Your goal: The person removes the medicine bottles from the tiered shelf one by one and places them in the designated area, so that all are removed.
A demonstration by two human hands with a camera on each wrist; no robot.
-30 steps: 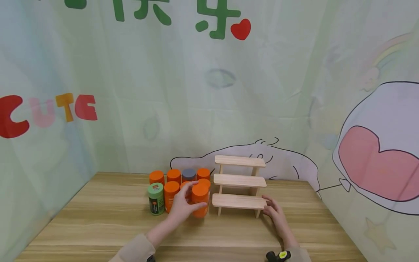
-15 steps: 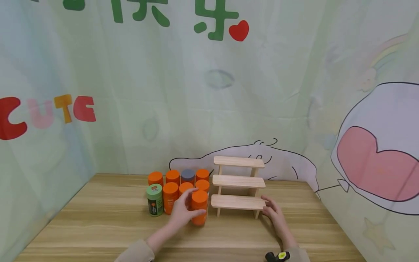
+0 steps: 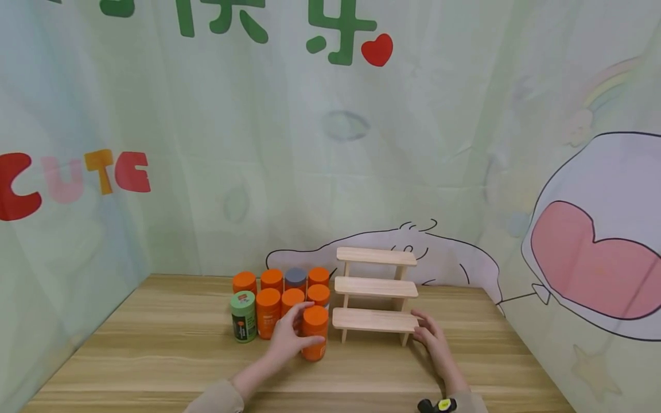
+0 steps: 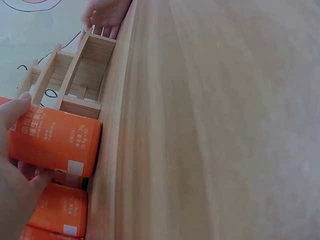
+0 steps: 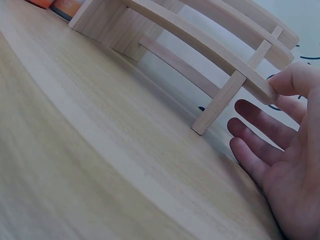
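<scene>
My left hand (image 3: 286, 339) grips an orange vitamin bottle (image 3: 315, 319) by its sides, thumb on the near side. The bottle is upright, left of a three-tier wooden display shelf (image 3: 375, 319). Its printed label faces up in the left wrist view, where the bottle (image 4: 55, 137) has its base close to the table; whether it touches cannot be told. My right hand (image 3: 435, 346) is at the right end of the shelf's lowest board. In the right wrist view, the thumb and forefinger pinch that board's end (image 5: 262, 90), while the other fingers (image 5: 255, 142) reach out loosely below.
Behind the left hand several orange-lidded bottles (image 3: 268, 312) stand close together, with a blue-grey lid (image 3: 296, 277) among them. A green jar (image 3: 243, 316) stands at their front left. A printed curtain (image 3: 248, 143) rises behind the wooden table (image 3: 155, 355).
My left hand has drawn the orange bottle towards me, away from the group, showing more of the bottles behind. My right hand stays at the shelf's end.
</scene>
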